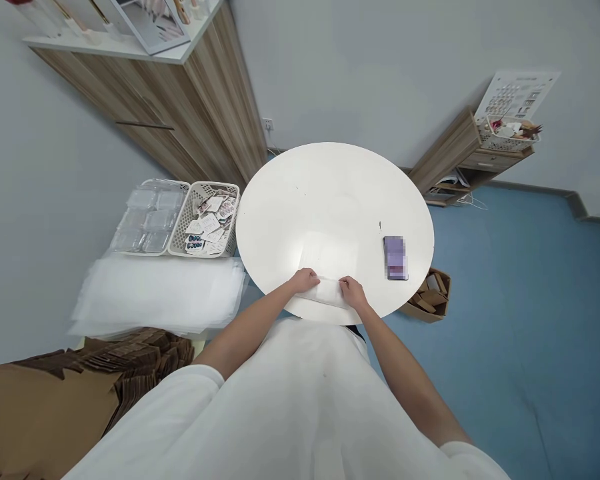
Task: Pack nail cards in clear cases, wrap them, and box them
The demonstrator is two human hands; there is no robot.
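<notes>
A thin, translucent white foam sheet (327, 257) lies at the near edge of the round white table (325, 187). Its near part is folded over into a flat band, with a brighter pale rectangle inside that I cannot make out clearly. My left hand (306, 280) pinches the left end of the fold, fingers curled and thumb inward. At the other end, my right hand (353, 292) grips the fold the same way. To the right on the tabletop rests a phone (395, 258), its screen purple and blurred.
Left of the table are a white basket of printed cards (179, 233), clear plastic boxes (143, 219), stacked white foam sheets (155, 293) and flattened brown cardboard (45, 413). An open carton (430, 313) sits on the floor at right. Wooden cabinets (200, 100) stand behind.
</notes>
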